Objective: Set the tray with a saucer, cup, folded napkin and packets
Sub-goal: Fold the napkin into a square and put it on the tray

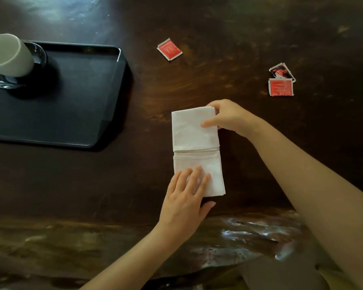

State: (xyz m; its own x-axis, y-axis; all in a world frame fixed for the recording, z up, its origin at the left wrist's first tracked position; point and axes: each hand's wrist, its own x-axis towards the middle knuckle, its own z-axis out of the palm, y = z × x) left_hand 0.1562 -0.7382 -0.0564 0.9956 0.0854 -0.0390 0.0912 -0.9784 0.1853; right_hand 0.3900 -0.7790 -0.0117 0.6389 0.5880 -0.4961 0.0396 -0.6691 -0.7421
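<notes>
A white cloth napkin (194, 132) lies on the dark wooden table, folded into a narrow strip with its far half laid back over the near half. My right hand (226, 116) pinches the far right edge of the top layer between thumb and fingers. My left hand (187, 195) presses flat on the near end with straight fingers. A black tray (71, 105) sits at the left; on it a pale cup (8, 55) stands on a clear glass saucer (39, 53). Three red packets lie on the table: one (169, 49) beyond the napkin, two (280, 80) at the right.
The table's worn front edge (249, 233) runs just below my left wrist. Bare dark wood (147, 114) separates the tray from the napkin.
</notes>
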